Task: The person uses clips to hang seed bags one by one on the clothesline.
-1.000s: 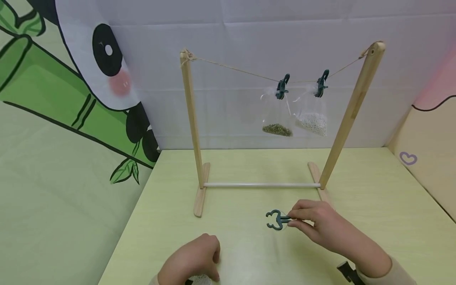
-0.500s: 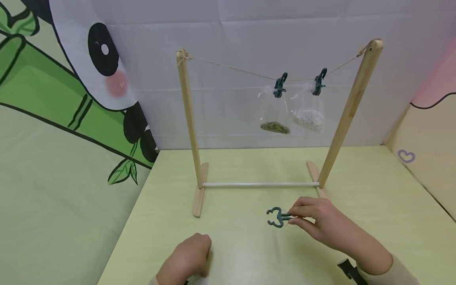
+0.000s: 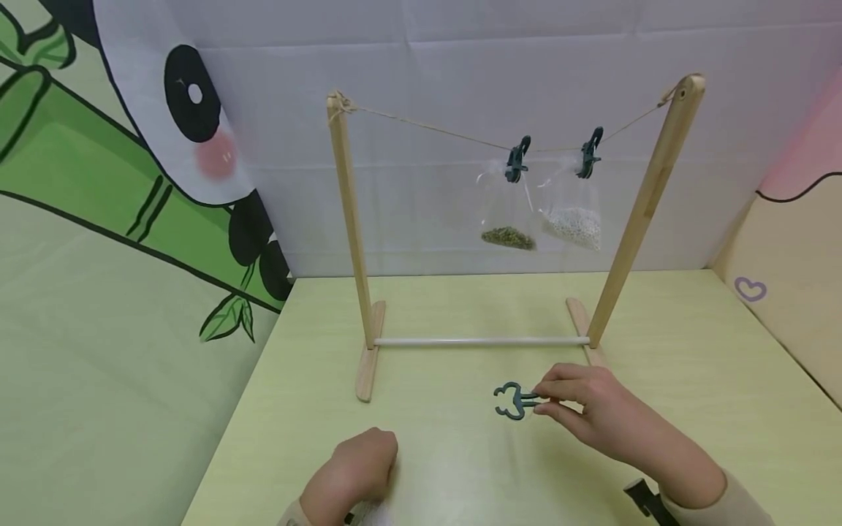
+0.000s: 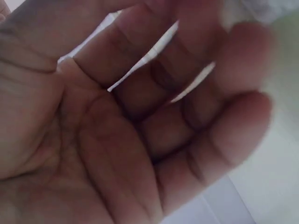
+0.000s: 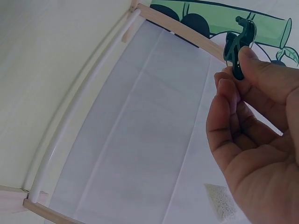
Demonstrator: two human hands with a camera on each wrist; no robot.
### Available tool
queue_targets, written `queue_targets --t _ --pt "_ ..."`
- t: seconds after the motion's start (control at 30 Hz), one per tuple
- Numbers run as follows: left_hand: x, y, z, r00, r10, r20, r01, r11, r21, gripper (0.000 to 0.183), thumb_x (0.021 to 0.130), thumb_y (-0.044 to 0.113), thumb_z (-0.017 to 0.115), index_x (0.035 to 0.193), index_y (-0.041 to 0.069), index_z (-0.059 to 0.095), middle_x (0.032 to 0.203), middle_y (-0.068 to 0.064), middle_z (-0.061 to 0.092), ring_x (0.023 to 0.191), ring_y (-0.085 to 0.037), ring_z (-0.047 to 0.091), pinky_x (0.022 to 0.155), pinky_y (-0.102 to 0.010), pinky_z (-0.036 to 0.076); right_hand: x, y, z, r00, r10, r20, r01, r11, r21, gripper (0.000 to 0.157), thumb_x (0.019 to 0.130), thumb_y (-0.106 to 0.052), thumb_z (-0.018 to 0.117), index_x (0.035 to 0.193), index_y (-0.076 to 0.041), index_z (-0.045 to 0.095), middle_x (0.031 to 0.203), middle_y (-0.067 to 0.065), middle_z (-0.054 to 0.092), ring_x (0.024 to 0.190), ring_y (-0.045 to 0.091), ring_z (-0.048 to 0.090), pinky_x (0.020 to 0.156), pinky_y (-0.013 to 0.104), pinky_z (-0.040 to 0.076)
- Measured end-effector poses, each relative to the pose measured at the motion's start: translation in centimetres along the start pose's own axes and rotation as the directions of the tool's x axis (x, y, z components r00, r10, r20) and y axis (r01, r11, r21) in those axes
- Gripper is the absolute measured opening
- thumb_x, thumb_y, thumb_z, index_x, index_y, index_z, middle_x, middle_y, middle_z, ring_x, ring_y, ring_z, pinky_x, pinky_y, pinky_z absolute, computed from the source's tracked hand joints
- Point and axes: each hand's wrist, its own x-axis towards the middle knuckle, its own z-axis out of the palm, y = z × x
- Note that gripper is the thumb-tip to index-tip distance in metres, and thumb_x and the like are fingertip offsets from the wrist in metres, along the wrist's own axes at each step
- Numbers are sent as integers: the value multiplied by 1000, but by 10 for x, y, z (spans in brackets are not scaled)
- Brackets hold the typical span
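My right hand (image 3: 585, 405) pinches a dark green plastic clip (image 3: 516, 401) by its two handles, between thumb and fingertips, above the table. The clip's curved jaws point left and stand apart. In the right wrist view, the clip (image 5: 239, 46) shows at the tips of the thumb and index finger. Low on the table, my left hand (image 3: 355, 467) has its fingers bent down and pinches a clear plastic bag (image 3: 376, 513) of pale grains, mostly hidden beneath the hand. A blurred whitish part of that bag (image 4: 271, 8) appears beyond the fingers in the left wrist view.
Behind the hands stands a wooden frame with a left post (image 3: 351, 219), a right post (image 3: 647, 212) and a white bottom rod (image 3: 480, 341). From its string (image 3: 427, 127) hang a bag of green grains (image 3: 508, 237) and a bag of white beads (image 3: 575, 225), each clipped.
My left hand's thumb and fingers, apart a second ago, have come together low over the bag. My right hand keeps its hold on the clip almost in place.
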Motion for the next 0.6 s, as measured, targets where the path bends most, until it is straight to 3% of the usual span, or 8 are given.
queue_targets --t 0.17,0.43,0.6 --pt "4 2 -2 998 30 51 -30 1000 -5 33 73 -9 72 59 13 52 56 4 46 49 -11 34 42 -28 32 -1 0 1 1000 -7 -5 7 1000 2 21 82 0 83 99 -11 76 93 -10 65 74 1 58 62 12 46" --pt "-3 -4 -8 997 -39 73 41 999 -17 36 56 9 94 59 19 60 61 8 53 53 -12 47 48 -36 44 -3 3 0 1000 -18 -14 18 1000 -5 17 85 -3 82 99 -9 76 94 -9 65 74 2 59 63 12 47" --pt "-3 -6 -7 996 8 91 -7 1000 -12 33 60 -3 84 56 19 59 57 9 52 51 -10 42 45 -31 39 -3 4 0 1000 -11 -9 11 1000 -12 15 86 -5 81 100 -9 76 94 -10 65 74 2 59 62 12 46"
